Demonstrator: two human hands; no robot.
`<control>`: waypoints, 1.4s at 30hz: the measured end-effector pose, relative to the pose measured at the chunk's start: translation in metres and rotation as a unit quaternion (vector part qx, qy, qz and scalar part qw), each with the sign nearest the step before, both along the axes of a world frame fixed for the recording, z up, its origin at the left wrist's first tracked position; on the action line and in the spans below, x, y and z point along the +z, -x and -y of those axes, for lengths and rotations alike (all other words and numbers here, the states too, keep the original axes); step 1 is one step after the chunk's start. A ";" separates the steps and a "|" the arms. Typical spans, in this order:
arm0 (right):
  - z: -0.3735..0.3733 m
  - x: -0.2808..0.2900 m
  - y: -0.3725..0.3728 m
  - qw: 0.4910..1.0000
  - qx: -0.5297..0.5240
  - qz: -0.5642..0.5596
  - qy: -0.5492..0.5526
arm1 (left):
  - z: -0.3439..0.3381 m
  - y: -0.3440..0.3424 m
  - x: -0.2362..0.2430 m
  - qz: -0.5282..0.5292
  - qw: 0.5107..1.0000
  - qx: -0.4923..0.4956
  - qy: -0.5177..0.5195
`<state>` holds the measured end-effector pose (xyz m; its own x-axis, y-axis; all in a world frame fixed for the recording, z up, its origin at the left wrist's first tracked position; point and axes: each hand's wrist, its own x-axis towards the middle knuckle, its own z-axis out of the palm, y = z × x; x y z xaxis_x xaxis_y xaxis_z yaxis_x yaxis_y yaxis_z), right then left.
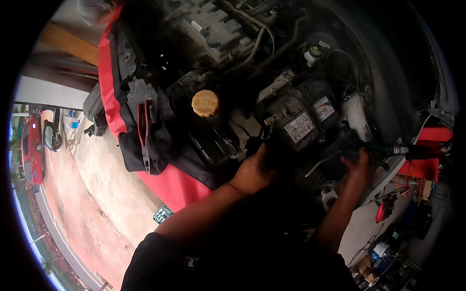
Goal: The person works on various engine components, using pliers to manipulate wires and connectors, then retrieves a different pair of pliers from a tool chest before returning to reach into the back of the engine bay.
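My right hand (357,165) is wrapped round a dark air blow gun (374,148), whose thin pale nozzle points left and down into the engine bay. A metal fitting joins the gun's back end on the right. My left hand (255,169) is closed low in the bay, thumb up, by dark parts; shadow hides what its fingers hold. Just beyond the hands sits a dusty car battery (298,128) with labels on top. Left of it is a black tank with a yellow cap (205,103).
Red-handled pliers (144,131) lie on the red and black cover (112,82) along the car's front edge. Beyond are the engine (213,31) and a fluid reservoir (313,56). A tool case (163,214) is on the floor; clutter (383,257) stands lower right. Another person's sleeve (90,10) shows upper left.
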<state>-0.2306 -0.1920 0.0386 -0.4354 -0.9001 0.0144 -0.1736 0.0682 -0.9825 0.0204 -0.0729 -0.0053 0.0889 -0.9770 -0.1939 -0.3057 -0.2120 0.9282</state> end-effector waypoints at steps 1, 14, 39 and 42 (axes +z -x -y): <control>0.003 0.004 0.003 0.999 -0.002 -0.012 -0.029 | -0.003 -0.007 0.007 0.004 1.000 0.005 -0.015; 0.023 -0.035 0.029 0.933 0.058 -0.325 -0.141 | -0.075 -0.053 0.030 0.138 0.985 0.081 0.069; -0.108 0.012 -0.138 0.826 0.487 -0.266 -0.095 | -0.115 -0.104 0.056 0.225 0.948 0.114 0.195; -0.104 -0.018 -0.172 0.781 0.492 -0.384 0.018 | -0.098 -0.112 0.048 0.290 0.928 0.108 0.207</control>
<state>-0.0590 -0.0876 0.0211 0.6159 -0.7870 -0.0351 -0.6637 -0.4944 -0.5613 0.1323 0.0246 0.0426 0.2624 -0.9044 0.3365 -0.7718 0.0126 0.6357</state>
